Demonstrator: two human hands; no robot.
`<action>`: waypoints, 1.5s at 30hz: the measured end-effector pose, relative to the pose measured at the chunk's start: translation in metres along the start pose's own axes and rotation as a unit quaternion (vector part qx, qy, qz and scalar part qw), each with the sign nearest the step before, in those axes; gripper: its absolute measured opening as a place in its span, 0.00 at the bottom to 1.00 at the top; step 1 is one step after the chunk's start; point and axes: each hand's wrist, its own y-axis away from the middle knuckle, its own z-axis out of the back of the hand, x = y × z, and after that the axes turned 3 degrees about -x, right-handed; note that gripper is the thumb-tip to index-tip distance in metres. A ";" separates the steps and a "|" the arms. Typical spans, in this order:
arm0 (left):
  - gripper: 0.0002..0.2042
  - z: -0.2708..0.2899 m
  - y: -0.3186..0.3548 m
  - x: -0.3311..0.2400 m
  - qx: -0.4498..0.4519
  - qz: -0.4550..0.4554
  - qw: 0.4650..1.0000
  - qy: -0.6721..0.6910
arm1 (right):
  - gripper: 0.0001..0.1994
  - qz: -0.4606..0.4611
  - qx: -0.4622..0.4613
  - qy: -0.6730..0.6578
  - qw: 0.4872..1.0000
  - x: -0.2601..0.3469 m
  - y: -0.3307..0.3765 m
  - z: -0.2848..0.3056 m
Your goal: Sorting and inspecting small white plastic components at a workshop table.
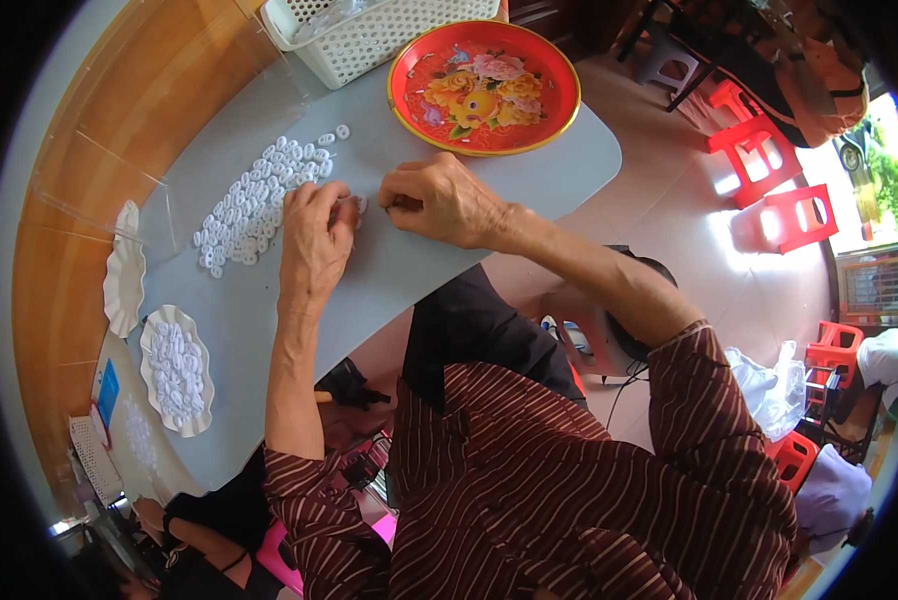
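Observation:
Many small white oval pieces (251,203) with dark marks lie spread on the grey table, beside the fingers of my left hand. My left hand (314,235) is closed, its thumb and fingertips curled together at a white oval piece (360,204) that is partly hidden by them. A short way to the right, my right hand (441,200) is closed too, its fingertips pinched; what they hold is hidden. Beyond the right hand stands a round red tray (401,105) with a gold rim and painted flowers, holding a few tiny bits.
At the table's far edge stands a white perforated basket (369,55). A scalloped white dish (201,400) full of white pieces sits left, near another scalloped dish (124,270). Another person's arm (204,540) is at lower left. Red stools (789,220) stand on the floor.

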 end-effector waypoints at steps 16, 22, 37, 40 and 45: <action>0.06 0.056 0.013 0.048 -0.031 0.039 0.999 -0.017 | 0.11 -0.014 -0.009 -0.036 0.999 0.005 0.005 -0.004; 0.07 0.061 0.009 0.065 -0.023 0.019 0.996 -0.088 | 0.13 -0.037 0.008 -0.050 0.998 0.004 0.006 -0.005; 0.10 0.013 -0.017 0.050 -0.007 -0.096 0.989 -0.109 | 0.14 -0.057 0.018 -0.045 0.997 0.006 0.005 -0.005; 0.09 0.017 -0.008 0.046 -0.023 -0.087 0.991 -0.097 | 0.14 -0.044 0.014 -0.037 0.998 0.004 0.006 -0.005; 0.08 0.024 -0.011 0.045 -0.004 -0.061 0.996 -0.072 | 0.14 -0.073 0.017 -0.056 0.996 0.005 0.006 -0.003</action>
